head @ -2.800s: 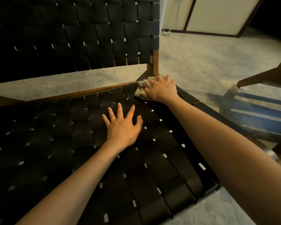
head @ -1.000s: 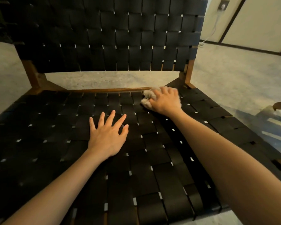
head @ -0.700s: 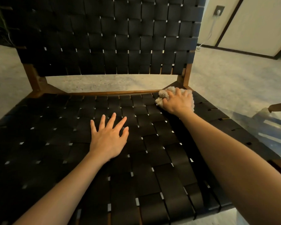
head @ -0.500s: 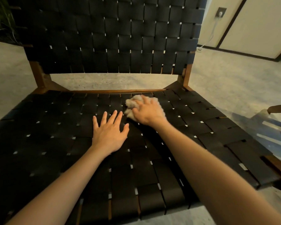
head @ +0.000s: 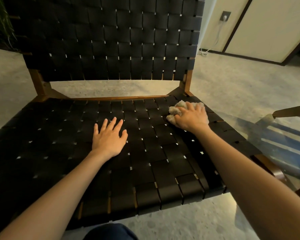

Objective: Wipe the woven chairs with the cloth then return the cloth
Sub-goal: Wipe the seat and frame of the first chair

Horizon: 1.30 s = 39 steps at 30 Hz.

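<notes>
A black woven chair [head: 121,49] with a brown wooden frame fills most of the frame. The left hand [head: 109,137] lies flat on the seat near the centre, fingers straight and slightly spread, holding nothing. The right hand [head: 191,116] is at the right of the frame, near the seat's back right corner, fingers curled over a bunched beige cloth [head: 177,109] and pressing it onto the weave. The cloth shows above and left of the knuckles. Grey floor [head: 232,84] lies beyond, with a wall socket [head: 225,16] and white cable at upper right.
</notes>
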{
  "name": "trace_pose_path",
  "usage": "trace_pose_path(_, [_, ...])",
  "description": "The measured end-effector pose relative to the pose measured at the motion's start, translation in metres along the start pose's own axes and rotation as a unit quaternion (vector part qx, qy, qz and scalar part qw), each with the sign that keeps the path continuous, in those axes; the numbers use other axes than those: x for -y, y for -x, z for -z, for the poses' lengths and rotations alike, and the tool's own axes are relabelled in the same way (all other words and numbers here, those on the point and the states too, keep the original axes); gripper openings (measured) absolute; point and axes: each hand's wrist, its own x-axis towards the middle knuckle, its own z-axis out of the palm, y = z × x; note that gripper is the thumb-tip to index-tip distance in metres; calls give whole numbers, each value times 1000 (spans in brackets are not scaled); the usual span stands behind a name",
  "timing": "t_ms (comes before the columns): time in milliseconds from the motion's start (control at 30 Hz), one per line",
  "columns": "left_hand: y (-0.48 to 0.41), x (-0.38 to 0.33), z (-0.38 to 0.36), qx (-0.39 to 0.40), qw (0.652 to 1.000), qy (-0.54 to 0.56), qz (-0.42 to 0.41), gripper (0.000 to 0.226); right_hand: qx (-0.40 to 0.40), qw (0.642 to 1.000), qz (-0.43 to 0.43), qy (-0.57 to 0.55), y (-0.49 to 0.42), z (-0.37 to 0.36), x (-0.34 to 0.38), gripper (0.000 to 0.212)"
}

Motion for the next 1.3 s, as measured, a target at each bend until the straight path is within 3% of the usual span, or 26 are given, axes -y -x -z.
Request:
trace_pose_path(133, [8, -4, 6, 38, 999, -9, 1, 52, 37, 993, 108, -6, 26, -9, 67, 67])
trace_pose_path(267, [26, 0, 12, 83, 996, 8, -16, 51, 50, 988, 106, -100, 53, -9, 104, 57])
trace_pose_path(600, [60, 1, 13, 38, 998, 42, -28, 48, -16, 1000, -4, 11, 62, 16, -32, 56])
trace_pose_path(700, [64, -2, 12, 20, 998, 49, -20, 47, -21, 999, -33, 28, 78, 13, -24, 54])
trace_pose_path(800, [64, -5, 11, -10, 999, 47, -17, 46, -28, 1000, 14, 0, 99, 14, 24, 49])
trace_pose_path(1000, [66, -3, 11, -34, 998, 37, -25, 45, 32, 982, 130, -135, 134, 15, 103, 54])
trace_pose_path(1200, [71, -3, 12, -80, 996, 41, -21, 40, -7, 998, 36, -54, 127, 21, 3, 72])
trace_pose_path(1300, [78, -8, 16, -100, 994, 30, -20, 38, -38, 999, -15, -26, 131, 26, -43, 61])
